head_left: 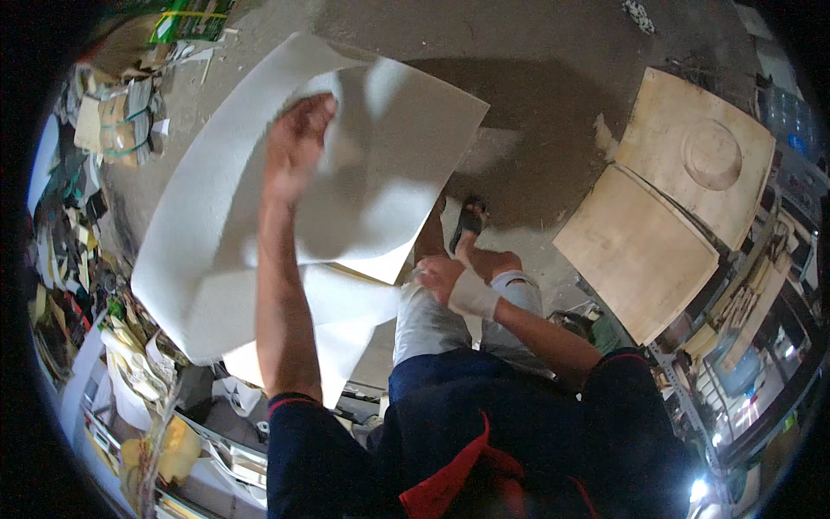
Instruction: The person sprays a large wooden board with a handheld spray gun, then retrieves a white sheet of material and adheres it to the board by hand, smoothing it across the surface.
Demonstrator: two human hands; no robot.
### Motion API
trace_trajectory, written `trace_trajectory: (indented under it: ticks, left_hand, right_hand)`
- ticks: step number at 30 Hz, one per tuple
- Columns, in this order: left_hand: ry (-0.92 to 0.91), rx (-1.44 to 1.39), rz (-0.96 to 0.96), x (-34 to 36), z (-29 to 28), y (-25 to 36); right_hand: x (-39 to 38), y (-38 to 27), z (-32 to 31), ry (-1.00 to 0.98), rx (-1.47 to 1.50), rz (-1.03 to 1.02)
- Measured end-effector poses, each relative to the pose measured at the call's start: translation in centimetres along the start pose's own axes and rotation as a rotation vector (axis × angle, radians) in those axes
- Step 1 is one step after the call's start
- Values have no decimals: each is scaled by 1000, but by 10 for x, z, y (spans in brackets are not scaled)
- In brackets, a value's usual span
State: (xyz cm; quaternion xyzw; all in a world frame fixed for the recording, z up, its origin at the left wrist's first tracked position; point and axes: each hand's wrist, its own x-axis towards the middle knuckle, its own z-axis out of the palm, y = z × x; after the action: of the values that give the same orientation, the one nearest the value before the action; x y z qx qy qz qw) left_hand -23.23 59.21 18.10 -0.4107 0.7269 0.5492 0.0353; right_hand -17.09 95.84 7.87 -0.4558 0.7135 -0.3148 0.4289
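A large white flexible sheet (pixel 406 130), which looks like foam, spreads in front of me with its left side curving upward. Over its upper part is my left hand (pixel 298 143), slightly blurred, fingers loosely extended and nothing visible in them. Whether its fingertips touch the sheet, I cannot tell. Lower down, my right hand (pixel 441 277) is at my knee near the sheet's lower right corner. A pale wrap (pixel 474 296) circles that wrist. The right fingers are blurred and partly hidden, so any grip is unclear. More white sheeting (pixel 337 303) lies beneath.
Two pale boards (pixel 640 251) stand at the right, the farther board (pixel 709 147) bearing a raised round shape. A metal-framed rack (pixel 735 389) is beside them. Scraps (pixel 130 355) pile up along the left, near a tied bundle (pixel 125 121). My sandalled foot (pixel 469 221) is on the concrete floor.
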Motion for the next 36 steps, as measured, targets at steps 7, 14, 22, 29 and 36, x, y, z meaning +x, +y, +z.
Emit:
trace_trajectory:
  ticks: [7, 14, 22, 29, 36]
  left_hand:
    - [520, 17, -307, -304, 73, -95]
    - [987, -103, -723, -446, 69, -235]
    - [525, -426, -643, -502, 142, -319]
    - [478, 58, -208, -536, 183, -320]
    - [727, -303, -21, -613, 105, -240]
  right_hand:
    - [-29, -4, 59, -181, 290, 225]
    - [-59, -6, 121, -292, 393, 514]
    - [-41, 20, 197, -188, 83, 414]
    - [-82, -96, 207, -42, -64, 166]
    - [-100, -332, 213, -179, 14, -103]
